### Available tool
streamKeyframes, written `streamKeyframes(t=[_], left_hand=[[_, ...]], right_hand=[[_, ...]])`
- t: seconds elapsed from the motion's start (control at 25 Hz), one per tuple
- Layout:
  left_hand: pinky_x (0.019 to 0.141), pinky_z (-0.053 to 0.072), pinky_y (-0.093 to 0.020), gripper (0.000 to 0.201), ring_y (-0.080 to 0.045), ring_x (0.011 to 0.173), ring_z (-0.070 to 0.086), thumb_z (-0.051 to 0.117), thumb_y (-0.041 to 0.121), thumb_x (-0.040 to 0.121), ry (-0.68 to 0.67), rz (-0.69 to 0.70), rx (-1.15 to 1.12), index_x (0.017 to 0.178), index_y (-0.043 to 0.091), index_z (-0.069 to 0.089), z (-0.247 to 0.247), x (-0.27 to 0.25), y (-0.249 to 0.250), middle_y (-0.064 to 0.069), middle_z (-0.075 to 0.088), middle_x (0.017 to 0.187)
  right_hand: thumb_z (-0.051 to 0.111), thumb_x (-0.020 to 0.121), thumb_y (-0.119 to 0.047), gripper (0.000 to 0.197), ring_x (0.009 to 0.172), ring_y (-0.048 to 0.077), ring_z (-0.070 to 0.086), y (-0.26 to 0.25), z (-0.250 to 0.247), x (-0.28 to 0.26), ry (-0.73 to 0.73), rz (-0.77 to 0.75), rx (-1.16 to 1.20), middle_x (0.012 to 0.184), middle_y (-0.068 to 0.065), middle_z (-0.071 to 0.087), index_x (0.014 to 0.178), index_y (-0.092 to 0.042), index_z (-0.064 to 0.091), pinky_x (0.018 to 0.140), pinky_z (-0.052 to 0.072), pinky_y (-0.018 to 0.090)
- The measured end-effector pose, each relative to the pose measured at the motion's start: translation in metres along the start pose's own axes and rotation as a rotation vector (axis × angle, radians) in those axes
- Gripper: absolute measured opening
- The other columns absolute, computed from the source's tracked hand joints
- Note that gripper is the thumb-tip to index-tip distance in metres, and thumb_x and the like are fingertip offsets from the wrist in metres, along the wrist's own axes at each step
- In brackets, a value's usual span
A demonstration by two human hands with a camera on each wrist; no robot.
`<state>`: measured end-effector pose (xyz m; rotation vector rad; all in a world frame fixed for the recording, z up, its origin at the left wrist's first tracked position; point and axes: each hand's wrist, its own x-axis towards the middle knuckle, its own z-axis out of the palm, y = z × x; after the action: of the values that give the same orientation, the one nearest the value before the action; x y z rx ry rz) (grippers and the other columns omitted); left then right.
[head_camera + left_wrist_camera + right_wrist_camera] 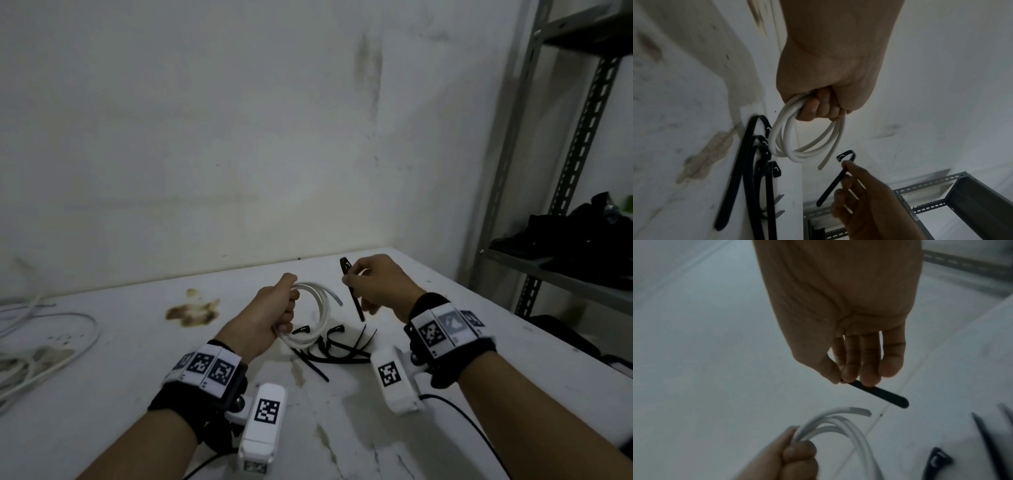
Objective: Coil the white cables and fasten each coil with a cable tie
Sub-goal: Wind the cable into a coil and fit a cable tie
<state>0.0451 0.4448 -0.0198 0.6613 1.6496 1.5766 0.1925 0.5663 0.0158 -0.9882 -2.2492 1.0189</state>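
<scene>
My left hand [279,308] grips a small coil of white cable [320,308], held upright above the table; the coil [807,141] hangs below the curled fingers and one cut end [823,165] sticks out. To its right, my right hand [371,284] pinches a black cable tie [352,291] between thumb and fingers, its head bent over at the top. The tie [879,394] juts out past my fingertips, close to the coil [838,423] but apart from it.
Several loose black cable ties [329,349] lie on the white table [137,359] just below my hands. More uncoiled white cable [51,342] sprawls at the table's left end. A grey metal shelf [565,205] with dark items stands at the right; a wall rises behind.
</scene>
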Motion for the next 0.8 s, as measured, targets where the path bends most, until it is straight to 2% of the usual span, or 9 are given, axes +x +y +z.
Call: streamKeyframes(t=[0.08, 0.2, 0.32, 0.4, 0.52, 0.6, 0.68, 0.72, 0.8], left_hand=[[0.043, 0.019, -0.025, 0.035, -0.013, 0.042, 0.016, 0.047, 0.035, 0.097, 0.017, 0.009, -0.016, 0.067, 0.019, 0.038, -0.010, -0.003, 0.001, 0.006, 0.020, 0.052], [0.044, 0.017, -0.026, 0.038, -0.013, 0.042, 0.015, 0.048, 0.036, 0.097, 0.045, 0.028, -0.038, 0.065, 0.019, 0.037, -0.030, -0.011, 0.005, 0.006, 0.018, 0.052], [0.042, 0.018, -0.025, 0.040, -0.013, 0.042, 0.014, 0.048, 0.037, 0.097, 0.087, 0.057, -0.062, 0.063, 0.020, 0.036, -0.064, -0.023, 0.011, 0.006, 0.017, 0.053], [0.040, 0.019, -0.024, 0.042, -0.012, 0.041, 0.014, 0.050, 0.037, 0.097, 0.122, 0.075, -0.100, 0.061, 0.021, 0.035, -0.091, -0.031, 0.014, 0.006, 0.016, 0.053], [0.038, 0.018, -0.022, 0.046, -0.012, 0.039, 0.012, 0.052, 0.038, 0.096, 0.188, 0.096, -0.166, 0.057, 0.022, 0.033, -0.136, -0.044, 0.018, 0.006, 0.014, 0.053], [0.040, 0.016, -0.023, 0.047, -0.012, 0.039, 0.012, 0.052, 0.039, 0.096, 0.227, 0.108, -0.180, 0.056, 0.023, 0.032, -0.162, -0.053, 0.020, 0.006, 0.014, 0.053], [0.039, 0.016, -0.024, 0.048, -0.012, 0.039, 0.012, 0.053, 0.040, 0.095, 0.259, 0.125, -0.196, 0.055, 0.023, 0.033, -0.188, -0.060, 0.021, 0.006, 0.014, 0.053], [0.038, 0.016, -0.023, 0.047, -0.011, 0.039, 0.012, 0.053, 0.041, 0.095, 0.270, 0.134, -0.205, 0.056, 0.023, 0.033, -0.197, -0.061, 0.023, 0.006, 0.014, 0.053], [0.035, 0.016, -0.022, 0.046, -0.011, 0.037, 0.012, 0.054, 0.041, 0.094, 0.299, 0.154, -0.235, 0.057, 0.023, 0.032, -0.216, -0.065, 0.026, 0.007, 0.014, 0.051]], right_hand=[[0.062, 0.094, -0.019, 0.013, 0.056, 0.017, 0.055, -0.018, 0.004, -0.006, -0.054, -0.028, 0.093, 0.076, 0.007, 0.062, 0.087, -0.009, 0.067, 0.049, 0.051, 0.026], [0.064, 0.093, -0.020, 0.012, 0.067, 0.014, 0.052, -0.041, 0.021, -0.010, -0.099, -0.080, 0.107, 0.081, 0.002, 0.057, 0.084, -0.013, 0.066, 0.054, 0.052, 0.025], [0.060, 0.096, -0.018, 0.011, 0.073, 0.017, 0.057, -0.062, 0.048, -0.010, -0.138, -0.120, 0.204, 0.087, 0.006, 0.063, 0.087, -0.011, 0.062, 0.058, 0.053, 0.027], [0.053, 0.100, -0.015, 0.009, 0.072, 0.021, 0.056, -0.076, 0.070, -0.010, -0.149, -0.131, 0.316, 0.087, 0.009, 0.063, 0.093, -0.009, 0.055, 0.062, 0.053, 0.032], [0.044, 0.102, -0.016, 0.007, 0.068, 0.018, 0.049, -0.101, 0.107, -0.011, -0.194, -0.159, 0.353, 0.087, 0.005, 0.054, 0.099, -0.012, 0.048, 0.067, 0.054, 0.035], [0.045, 0.102, -0.017, 0.008, 0.064, 0.016, 0.046, -0.121, 0.131, -0.014, -0.234, -0.202, 0.364, 0.086, 0.003, 0.051, 0.097, -0.012, 0.049, 0.066, 0.056, 0.034], [0.050, 0.099, -0.020, 0.010, 0.061, 0.015, 0.048, -0.143, 0.155, -0.014, -0.247, -0.246, 0.345, 0.085, 0.003, 0.055, 0.098, -0.011, 0.056, 0.058, 0.053, 0.031], [0.054, 0.098, -0.021, 0.012, 0.058, 0.014, 0.048, -0.152, 0.164, -0.014, -0.232, -0.270, 0.333, 0.080, 0.001, 0.057, 0.099, -0.011, 0.060, 0.054, 0.049, 0.030], [0.057, 0.096, -0.021, 0.015, 0.049, 0.011, 0.042, -0.166, 0.182, -0.013, -0.209, -0.293, 0.342, 0.058, -0.008, 0.051, 0.093, -0.009, 0.067, 0.048, 0.040, 0.029]])
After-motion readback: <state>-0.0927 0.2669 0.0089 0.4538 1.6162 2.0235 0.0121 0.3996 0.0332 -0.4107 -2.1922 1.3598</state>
